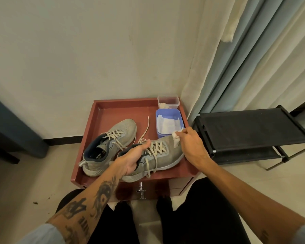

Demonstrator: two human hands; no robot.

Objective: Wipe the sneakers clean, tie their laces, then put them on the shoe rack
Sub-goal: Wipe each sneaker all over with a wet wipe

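A reddish-brown tabletop (113,113) with a raised rim carries everything; it tops a small cabinet standing on the pale floor (25,176). One grey sneaker (111,143) lies flat on it just left of the left hand (130,160), toe pointing away, laces loose. A second grey sneaker (165,155) sits at the near edge between the two hands, its heel gripped by the left hand and its toe under the right hand (192,143); whether its sole fully touches the surface cannot be told. Just beyond the right hand stands a blue tub (167,124) with white wipes, and behind that, in the far corner, a clear container (168,102). A loose lace end (146,128) trails across the surface beyond the left hand.
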